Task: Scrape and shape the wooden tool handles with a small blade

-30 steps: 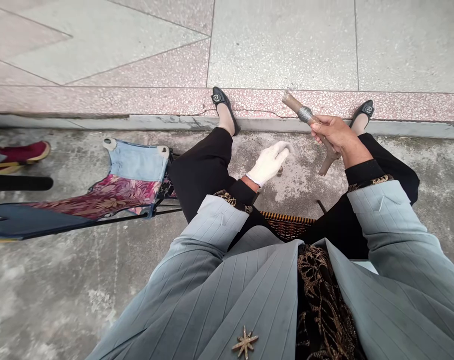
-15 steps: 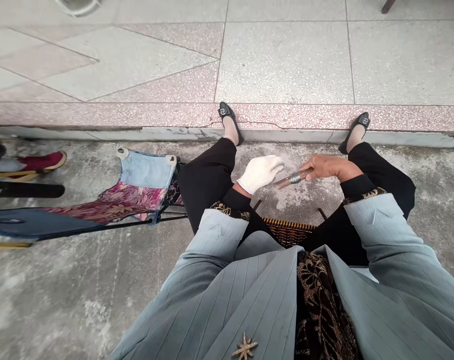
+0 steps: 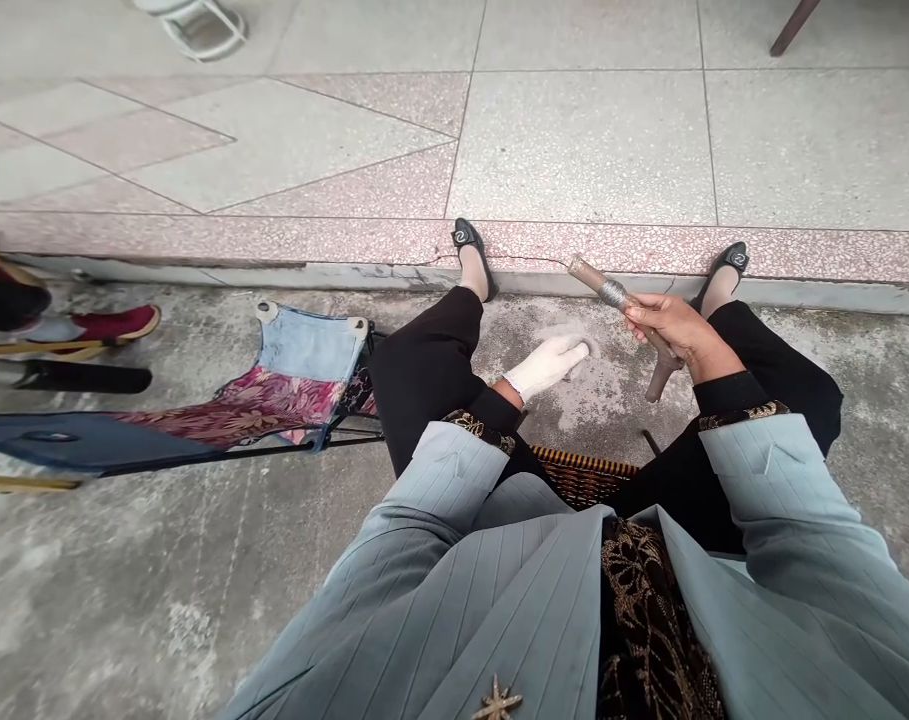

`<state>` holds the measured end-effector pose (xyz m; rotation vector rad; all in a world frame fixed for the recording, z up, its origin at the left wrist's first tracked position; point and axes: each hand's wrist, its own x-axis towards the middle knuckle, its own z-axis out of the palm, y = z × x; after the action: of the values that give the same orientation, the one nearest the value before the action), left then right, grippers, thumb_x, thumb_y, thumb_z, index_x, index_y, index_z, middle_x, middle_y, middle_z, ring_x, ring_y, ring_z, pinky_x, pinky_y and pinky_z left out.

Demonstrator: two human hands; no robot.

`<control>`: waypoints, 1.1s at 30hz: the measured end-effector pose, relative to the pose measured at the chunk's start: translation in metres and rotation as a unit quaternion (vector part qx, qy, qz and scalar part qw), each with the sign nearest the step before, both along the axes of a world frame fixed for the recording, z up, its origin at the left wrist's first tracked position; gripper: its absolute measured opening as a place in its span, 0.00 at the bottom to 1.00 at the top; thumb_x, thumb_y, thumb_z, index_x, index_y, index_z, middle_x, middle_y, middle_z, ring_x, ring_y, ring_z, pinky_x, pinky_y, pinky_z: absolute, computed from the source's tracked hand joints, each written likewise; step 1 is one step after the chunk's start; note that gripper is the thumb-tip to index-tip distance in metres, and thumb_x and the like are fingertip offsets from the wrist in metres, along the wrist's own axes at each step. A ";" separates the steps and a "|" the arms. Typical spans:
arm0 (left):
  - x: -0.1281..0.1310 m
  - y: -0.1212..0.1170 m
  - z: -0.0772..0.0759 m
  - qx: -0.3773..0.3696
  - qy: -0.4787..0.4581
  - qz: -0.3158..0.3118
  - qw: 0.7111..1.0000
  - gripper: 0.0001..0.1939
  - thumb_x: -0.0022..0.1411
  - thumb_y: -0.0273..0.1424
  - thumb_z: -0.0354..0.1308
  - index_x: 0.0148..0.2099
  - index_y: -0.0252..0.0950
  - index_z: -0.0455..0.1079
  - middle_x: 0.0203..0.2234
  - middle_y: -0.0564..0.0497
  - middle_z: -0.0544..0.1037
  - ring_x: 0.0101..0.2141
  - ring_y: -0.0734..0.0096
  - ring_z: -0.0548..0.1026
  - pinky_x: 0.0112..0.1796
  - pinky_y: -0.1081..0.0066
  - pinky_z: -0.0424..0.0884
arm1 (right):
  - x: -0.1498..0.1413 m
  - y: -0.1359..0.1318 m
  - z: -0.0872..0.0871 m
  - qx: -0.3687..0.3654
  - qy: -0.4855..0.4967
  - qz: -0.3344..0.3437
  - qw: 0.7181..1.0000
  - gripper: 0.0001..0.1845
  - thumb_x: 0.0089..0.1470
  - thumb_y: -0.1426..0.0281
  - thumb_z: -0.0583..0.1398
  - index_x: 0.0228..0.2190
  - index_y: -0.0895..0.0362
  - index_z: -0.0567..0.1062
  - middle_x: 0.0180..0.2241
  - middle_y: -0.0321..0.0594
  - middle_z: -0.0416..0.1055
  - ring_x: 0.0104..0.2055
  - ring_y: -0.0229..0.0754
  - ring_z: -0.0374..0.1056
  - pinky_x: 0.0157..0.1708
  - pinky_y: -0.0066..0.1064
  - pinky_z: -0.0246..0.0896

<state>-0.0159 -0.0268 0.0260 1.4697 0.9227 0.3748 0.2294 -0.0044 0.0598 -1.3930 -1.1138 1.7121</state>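
My left hand (image 3: 550, 365), in a white knit glove, is low over the concrete between my knees. Its fingers are pressed together and point right. A greyish round patch shows at their tips, and I cannot make out whether it is a thing held or the ground. My bare right hand (image 3: 668, 330) is closed around a brown wooden stick (image 3: 593, 280) with silver wire wound about it. The stick slants up to the left, and its thicker, crooked lower end (image 3: 660, 380) sticks out below the hand. The two hands are apart.
I sit on a woven seat (image 3: 589, 475), my feet on the edge of a raised tiled step (image 3: 581, 150). To my left stand a folding cloth chair (image 3: 296, 390) and a person's red shoe (image 3: 116, 325). A white stool (image 3: 199, 25) is farther off.
My right hand has turned the stick so its wired end now points up and left, away from the glove. My gloved left hand has moved lower and slightly right, fingers closer together.
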 end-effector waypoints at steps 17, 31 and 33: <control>-0.002 0.001 -0.008 0.224 0.289 -0.165 0.916 0.21 0.75 0.41 0.47 0.53 0.37 0.78 0.45 0.45 0.84 0.45 0.61 0.80 0.44 0.69 0.71 | -0.018 0.005 -0.012 0.096 -0.508 0.268 0.813 0.18 0.61 0.69 0.65 0.52 0.57 0.84 0.45 0.54 0.81 0.47 0.57 0.75 0.44 0.41 0.66; -0.008 0.007 -0.011 0.030 -0.006 0.027 0.999 0.23 0.75 0.46 0.46 0.44 0.34 0.72 0.21 0.55 0.67 0.22 0.77 0.64 0.26 0.76 0.62 | -0.002 0.009 -0.016 0.053 0.061 0.155 0.985 0.31 0.47 0.60 0.74 0.51 0.61 0.82 0.25 0.32 0.71 0.24 0.32 0.61 0.25 0.26 0.57; -0.004 0.003 -0.012 0.007 -0.011 -0.001 1.000 0.20 0.74 0.45 0.48 0.44 0.34 0.72 0.21 0.57 0.66 0.22 0.77 0.63 0.26 0.76 0.61 | -0.005 0.010 -0.021 0.052 0.060 0.087 0.993 0.34 0.45 0.58 0.74 0.52 0.62 0.81 0.25 0.32 0.70 0.25 0.33 0.61 0.26 0.27 0.57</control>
<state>-0.0201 -0.0240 0.0140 1.4770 0.9038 0.3965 0.2243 0.0051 0.0391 -1.1427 -1.2698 1.8058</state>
